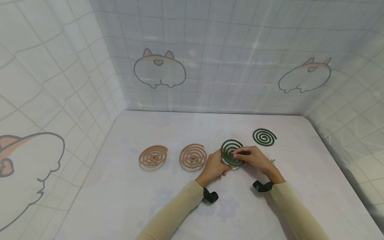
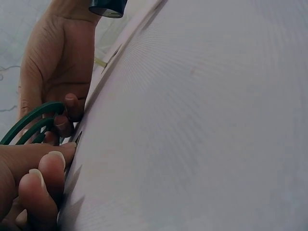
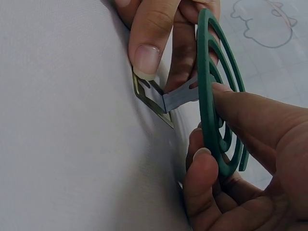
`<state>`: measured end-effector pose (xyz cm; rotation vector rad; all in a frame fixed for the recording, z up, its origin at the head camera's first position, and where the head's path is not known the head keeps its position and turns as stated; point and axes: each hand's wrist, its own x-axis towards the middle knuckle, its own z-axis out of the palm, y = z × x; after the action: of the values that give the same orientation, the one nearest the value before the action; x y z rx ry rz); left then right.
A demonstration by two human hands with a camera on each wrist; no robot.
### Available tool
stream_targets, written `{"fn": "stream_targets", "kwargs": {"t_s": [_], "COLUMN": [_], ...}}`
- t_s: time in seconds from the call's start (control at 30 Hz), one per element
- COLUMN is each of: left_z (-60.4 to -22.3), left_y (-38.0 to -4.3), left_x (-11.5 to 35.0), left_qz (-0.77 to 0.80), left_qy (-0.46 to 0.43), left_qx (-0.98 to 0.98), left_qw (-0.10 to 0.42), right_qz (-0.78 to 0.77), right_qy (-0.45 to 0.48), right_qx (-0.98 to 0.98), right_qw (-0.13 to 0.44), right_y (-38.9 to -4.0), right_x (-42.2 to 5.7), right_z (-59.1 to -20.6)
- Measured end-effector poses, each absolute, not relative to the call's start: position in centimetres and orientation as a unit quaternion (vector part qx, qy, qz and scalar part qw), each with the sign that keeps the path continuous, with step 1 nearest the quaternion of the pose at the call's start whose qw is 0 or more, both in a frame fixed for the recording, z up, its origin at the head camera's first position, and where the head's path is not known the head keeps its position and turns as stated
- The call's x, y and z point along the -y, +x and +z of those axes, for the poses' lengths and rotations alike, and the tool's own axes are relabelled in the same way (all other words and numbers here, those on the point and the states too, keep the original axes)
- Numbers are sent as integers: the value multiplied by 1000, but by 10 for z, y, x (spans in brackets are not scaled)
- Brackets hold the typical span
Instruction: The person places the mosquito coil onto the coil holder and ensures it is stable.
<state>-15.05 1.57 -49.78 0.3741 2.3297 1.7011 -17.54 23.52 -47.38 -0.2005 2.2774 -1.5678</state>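
Observation:
A green mosquito coil stands between the two hands, set over a small folded metal stand. In the right wrist view the stand's upright tongue reaches the coil's centre. My left hand pinches the stand's flat base low at the tabletop, its thumb on the edge. With the right hand I hold the coil, one finger pressing near its middle and the others curled beneath its rim. Partly hidden behind the fingers, the coil's edge also shows in the left wrist view.
Two brown mosquito coils, the left one and the nearer one, sit raised left of the hands. A second green coil lies flat at the back right. Beside the right wrist is a small yellowish metal piece. Tiled-pattern curtains surround the table.

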Motion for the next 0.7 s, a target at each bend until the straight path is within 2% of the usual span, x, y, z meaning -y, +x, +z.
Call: {"fn": "stream_targets", "kwargs": {"t_s": [0.7], "left_z": [-499], "left_y": [-151], "left_x": [-15], "left_qz": [578], "left_qy": [136], "left_qx": [-797], "left_qw": [111], "right_qz": [-568], "right_qy": [-82], "right_qx": [-796], "right_qw": [193], "right_y": [-171], "right_x": [-238], "right_z": [-475]}}
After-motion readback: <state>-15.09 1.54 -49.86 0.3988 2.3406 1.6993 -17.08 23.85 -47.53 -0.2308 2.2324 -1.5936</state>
